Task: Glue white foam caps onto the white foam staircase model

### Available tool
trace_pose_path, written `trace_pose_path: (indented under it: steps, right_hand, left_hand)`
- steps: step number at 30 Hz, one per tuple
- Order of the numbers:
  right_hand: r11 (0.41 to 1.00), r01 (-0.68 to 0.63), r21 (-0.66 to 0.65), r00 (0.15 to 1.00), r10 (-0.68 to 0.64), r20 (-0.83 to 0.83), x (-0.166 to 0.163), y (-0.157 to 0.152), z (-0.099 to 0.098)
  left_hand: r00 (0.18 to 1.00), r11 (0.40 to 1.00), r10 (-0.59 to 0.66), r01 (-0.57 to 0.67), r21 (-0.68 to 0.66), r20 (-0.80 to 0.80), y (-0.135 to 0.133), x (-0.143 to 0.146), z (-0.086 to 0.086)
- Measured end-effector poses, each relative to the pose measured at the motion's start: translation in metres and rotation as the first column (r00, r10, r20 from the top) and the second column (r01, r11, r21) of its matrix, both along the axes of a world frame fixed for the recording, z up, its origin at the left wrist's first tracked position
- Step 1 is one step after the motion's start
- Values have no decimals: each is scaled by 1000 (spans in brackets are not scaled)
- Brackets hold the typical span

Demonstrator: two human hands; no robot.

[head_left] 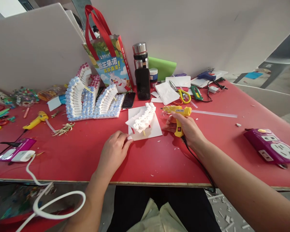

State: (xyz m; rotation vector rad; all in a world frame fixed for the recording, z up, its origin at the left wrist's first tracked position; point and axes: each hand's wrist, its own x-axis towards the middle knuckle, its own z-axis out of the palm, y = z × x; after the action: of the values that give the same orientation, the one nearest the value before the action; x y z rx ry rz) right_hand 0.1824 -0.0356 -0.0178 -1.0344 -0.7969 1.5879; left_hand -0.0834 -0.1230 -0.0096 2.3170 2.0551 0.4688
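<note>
My right hand [186, 129] is closed round the handle of a yellow glue gun [177, 113], whose nozzle points left toward a small white model [143, 120] of rolled paper pieces on thin legs. The model stands on a white card base [155, 129]. My left hand [115, 150] rests on the red table [159, 158] with fingers curled, fingertips pinching a small white piece at the front left corner of the card. A clear glue stick [214, 113] sticks out of the back of the gun to the right.
A larger blue-and-white paper model [91, 98] stands behind left, beside a printed bag with red handles [108, 61]. A phone [129, 100], a dark bottle [142, 75], scissors [183, 95], another glue gun [36, 120] and purple power strips [272, 146] lie around. White boards wall the back.
</note>
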Motion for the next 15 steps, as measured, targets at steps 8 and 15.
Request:
trace_pose_path:
  steps: [8,15]
  right_hand:
    - [1000,1,7,1000,-1,10,0,1,0]
    - [1000,4,2,1000,-4,11,1,2,-4]
  left_hand:
    - [921,1000,-17,13,12,389,-7,-23,-4]
    - [911,986,-146,102,132,387,-8,-16,-10]
